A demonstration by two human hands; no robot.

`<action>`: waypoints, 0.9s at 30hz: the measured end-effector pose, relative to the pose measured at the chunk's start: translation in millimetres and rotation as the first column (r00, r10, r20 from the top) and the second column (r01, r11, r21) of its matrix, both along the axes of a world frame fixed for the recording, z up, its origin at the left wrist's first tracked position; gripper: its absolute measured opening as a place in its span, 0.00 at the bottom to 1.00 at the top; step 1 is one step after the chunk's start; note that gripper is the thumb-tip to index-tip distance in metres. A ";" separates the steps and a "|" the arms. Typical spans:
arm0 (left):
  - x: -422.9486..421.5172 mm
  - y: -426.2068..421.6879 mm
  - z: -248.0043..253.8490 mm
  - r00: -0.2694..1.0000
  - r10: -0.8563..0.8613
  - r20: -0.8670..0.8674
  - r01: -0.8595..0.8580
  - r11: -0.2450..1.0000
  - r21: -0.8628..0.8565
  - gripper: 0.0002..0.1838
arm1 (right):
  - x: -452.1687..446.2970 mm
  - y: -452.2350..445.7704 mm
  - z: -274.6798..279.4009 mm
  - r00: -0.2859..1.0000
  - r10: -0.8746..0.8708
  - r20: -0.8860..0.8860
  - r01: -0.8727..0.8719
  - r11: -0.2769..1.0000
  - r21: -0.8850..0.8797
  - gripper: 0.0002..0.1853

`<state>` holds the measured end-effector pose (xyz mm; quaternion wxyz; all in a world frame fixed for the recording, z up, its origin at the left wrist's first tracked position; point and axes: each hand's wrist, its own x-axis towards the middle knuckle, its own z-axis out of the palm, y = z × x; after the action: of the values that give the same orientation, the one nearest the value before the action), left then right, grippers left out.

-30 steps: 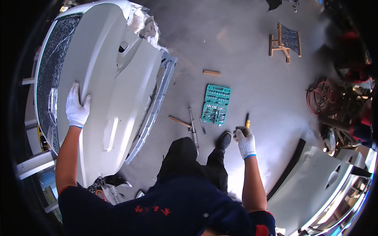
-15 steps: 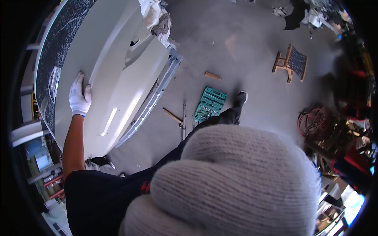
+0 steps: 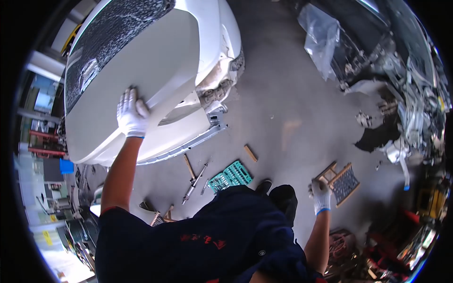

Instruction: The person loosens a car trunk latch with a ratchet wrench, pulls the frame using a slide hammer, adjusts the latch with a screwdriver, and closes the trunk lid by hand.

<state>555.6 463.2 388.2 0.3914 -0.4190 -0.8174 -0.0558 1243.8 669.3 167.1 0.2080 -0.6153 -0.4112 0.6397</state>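
Note:
My left hand (image 3: 132, 113), in a white glove with dirty fingertips, lies flat on the tailgate (image 3: 163, 61) of a white car. Its fingers are stretched out, with the thumb apart. Dust covers the rear window (image 3: 111, 35) above it. Below the panel, a bare metal bumper beam (image 3: 188, 145) shows along the car's lower edge. My right hand (image 3: 321, 195), gloved too, hangs over the floor at the right with its fingers curled in. Nothing shows in it. In the view it appears beside a small wooden stool (image 3: 345, 185) with a woven seat.
On the grey floor lie an open green socket set (image 3: 231, 176), a metal rod-like tool (image 3: 194, 184) and wooden pieces (image 3: 250, 153). Torn car parts (image 3: 410, 108) and plastic sheeting (image 3: 321, 37) stand at the right. Coiled red hose (image 3: 342, 243) lies at lower right.
My right hand has dropped from close before the camera to the right side. The view has turned, showing more of the car's rear. My left hand still lies on the tailgate, now nearer its crease.

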 end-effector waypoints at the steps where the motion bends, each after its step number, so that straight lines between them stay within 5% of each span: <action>1: 10.6 18.7 1.3 1.000 -0.006 -0.010 0.006 1.000 0.015 0.26 | 29.6 9.0 -38.1 0.998 -0.016 0.061 0.026 0.988 -0.155 0.07; 3: 26.5 48.5 4.0 1.000 -0.008 0.005 0.008 1.000 0.018 0.25 | 109.6 1.1 -158.6 0.955 -0.276 0.111 0.298 0.888 -0.349 0.04; 5: 31.8 69.6 3.2 1.000 0.020 -0.003 -0.020 1.000 0.015 0.24 | 186.5 -11.8 -208.3 0.934 0.041 0.355 0.159 0.841 -0.517 0.11; 6: 35.3 78.8 3.4 0.999 0.041 -0.007 -0.041 0.999 0.015 0.24 | 194.6 5.9 -184.6 0.783 0.510 0.355 -0.172 0.726 -0.665 0.10; 10: 36.8 101.3 -1.3 0.997 0.077 -0.015 -0.076 0.996 0.035 0.26 | 159.7 109.5 -147.3 0.732 0.628 0.263 -0.449 0.736 -0.507 0.05; 16: 34.5 106.1 6.0 0.981 0.176 0.078 -0.172 0.983 -0.058 0.30 | 18.2 355.5 -144.9 0.799 0.520 0.301 -0.306 0.783 -0.542 0.08; 17: 34.4 106.7 8.0 0.980 0.176 0.087 -0.172 0.984 -0.055 0.31 | -19.6 407.6 -171.7 0.767 0.557 0.318 -0.356 0.782 -0.512 0.12; 18: 34.5 109.8 10.4 0.975 0.201 0.090 -0.197 0.979 -0.054 0.31 | -19.7 475.0 -302.3 0.407 0.761 0.505 -0.790 0.571 -0.223 0.08; 19: 35.6 111.0 10.4 0.970 0.225 0.095 -0.221 0.974 -0.051 0.31 | -121.1 511.4 -220.4 0.340 0.677 0.653 -0.901 0.434 0.020 0.19; 20: 37.7 111.7 9.8 0.963 0.250 0.101 -0.246 0.968 -0.045 0.32 | -204.1 559.1 -221.2 0.153 0.633 0.759 -0.984 0.025 0.177 0.20; 21: 40.3 112.9 9.9 0.947 0.303 0.110 -0.301 0.953 -0.034 0.32 | -316.9 537.9 -105.2 0.361 0.571 0.737 -0.932 0.245 0.267 0.20; 22: 43.1 116.0 10.4 0.928 0.350 0.126 -0.350 0.937 -0.024 0.32 | -409.4 517.5 3.7 0.350 0.647 0.677 -0.927 0.138 0.348 0.21; 23: 46.2 119.8 8.6 0.908 0.394 0.141 -0.396 0.918 -0.010 0.33 | -478.9 499.9 34.9 0.540 0.670 0.510 -0.706 0.031 0.707 0.22; 25: 57.5 128.8 -1.0 0.826 0.531 0.187 -0.548 0.835 0.045 0.32 | -577.7 415.0 208.0 0.395 0.768 0.504 -0.677 -0.127 0.725 0.22; 27: 90.1 156.6 -0.6 0.768 0.610 0.196 -0.627 0.778 0.035 0.33 | -635.7 338.0 275.1 0.277 0.901 0.333 -0.229 -0.275 0.934 0.18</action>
<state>645.7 619.9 387.6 0.3353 -0.1000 -0.9368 0.0001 608.1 1007.3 442.2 0.2537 0.1952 -0.8682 0.3792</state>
